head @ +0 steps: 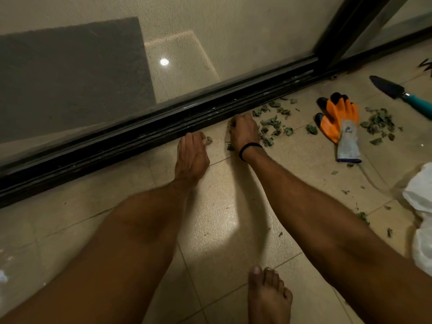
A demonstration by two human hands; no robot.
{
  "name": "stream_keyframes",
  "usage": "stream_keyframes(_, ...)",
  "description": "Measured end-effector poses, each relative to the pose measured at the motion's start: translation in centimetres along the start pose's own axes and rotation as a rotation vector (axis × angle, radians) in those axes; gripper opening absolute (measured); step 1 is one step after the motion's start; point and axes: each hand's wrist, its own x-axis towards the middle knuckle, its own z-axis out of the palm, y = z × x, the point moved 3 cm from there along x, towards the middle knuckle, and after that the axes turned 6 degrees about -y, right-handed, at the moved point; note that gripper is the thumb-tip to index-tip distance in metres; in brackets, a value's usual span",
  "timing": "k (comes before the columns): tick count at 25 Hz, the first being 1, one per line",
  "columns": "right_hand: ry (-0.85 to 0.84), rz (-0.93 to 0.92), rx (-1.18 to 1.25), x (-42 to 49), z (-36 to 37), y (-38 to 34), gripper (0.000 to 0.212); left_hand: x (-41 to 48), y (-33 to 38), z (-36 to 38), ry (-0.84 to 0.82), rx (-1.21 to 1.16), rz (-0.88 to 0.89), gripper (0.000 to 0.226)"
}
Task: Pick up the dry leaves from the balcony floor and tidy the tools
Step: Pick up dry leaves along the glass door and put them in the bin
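- Our left hand (pixel 192 155) is low over the tiled floor (pixel 217 235), knuckles up and fingers curled under, right at the edge of the dark door track (pixel 140 139).
- A small scrap of leaf sits at its fingertips; we cannot tell whether the hand grasps it or only touches it.
- Our right hand (pixel 244 132) is just beside the left one, a little further forward, and also against the track.
- Its fingers are clenched around a bunch of dry leaves (pixel 271 127), and bits of leaf poke out at the thumb side of the fist.
- A black band (pixel 250 149) circles the right wrist.
- More dry leaves lie scattered on the floor just to the right of the right hand, spreading along the track.
- Further right of that hand, an orange and black glove (pixel 341 122) with a grey cuff lies flat on the floor, fingers pointing towards the track.
- Beyond the glove is a second small heap of leaves.
- A trowel (pixel 397 92) with a dark blade and teal handle lies on the floor, well apart from both hands, at the far right.
- A crumpled white bag (pixel 420 206) sits at the right edge, beside our right forearm, with a few leaf crumbs near it.
- Our bare foot (pixel 268 298) rests on the floor between the two forearms, closer to us than the hands.
- Past the hands, behind the screen (pixel 233 31), a dark mat (pixel 70 78) lies on the inside floor.
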Motion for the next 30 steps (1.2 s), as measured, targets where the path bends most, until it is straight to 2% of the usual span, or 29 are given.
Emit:
stream_keyframes(5, -0.005, 0.155, 0.405, -0.9, -0.2, 0.7, 0.018, 0.7, 0.5, -0.2, -0.109, 0.032, -0.055, 0.046)
stream_keyframes(7, -0.027, 0.177, 0.511, -1.2, -0.4, 1.6, 0.021, 0.8, 0.7, 0.0, -0.139, 0.094, -0.038, 0.042)
stream_keyframes(11, -0.062, 0.171, 0.424, -1.8, -0.3, 2.4, 0.02, 1.2, 0.9, 0.0, -0.122, 0.068, -0.09, 0.015)
stream_keyframes(16, -0.142, 0.005, 0.137, -4.9, 2.1, -0.2, 0.025, 1.2, -0.2, -1.6, -0.103, -0.216, -0.202, 0.018)
stream_keyframes(18, -0.144, -0.041, 0.055, -5.4, 2.9, -1.0, 0.025, 0.9, -0.7, -2.7, -0.089, -0.253, -0.21, 0.016)
stream_keyframes(21, -0.042, 0.123, 0.337, -4.4, 2.1, -0.7, 0.021, 0.4, -1.4, -3.8, -0.095, -0.227, -0.168, 0.028)
stream_keyframes(23, 0.018, 0.251, 0.477, -3.4, 0.8, -0.1, 0.02, 0.1, -2.0, -4.2, -0.088, -0.221, -0.167, 0.024)
stream_keyframes(27, 0.098, 0.284, 0.44, -1.3, -1.3, -0.1, 0.02, -0.6, -2.3, -4.7, -0.125, -0.137, -0.187, 0.02)
stream_keyframes(30, 0.027, 0.309, 0.52, -1.2, -0.4, -0.4, 0.022, -1.0, -2.0, -5.1, -0.132, -0.075, -0.238, 0.022)
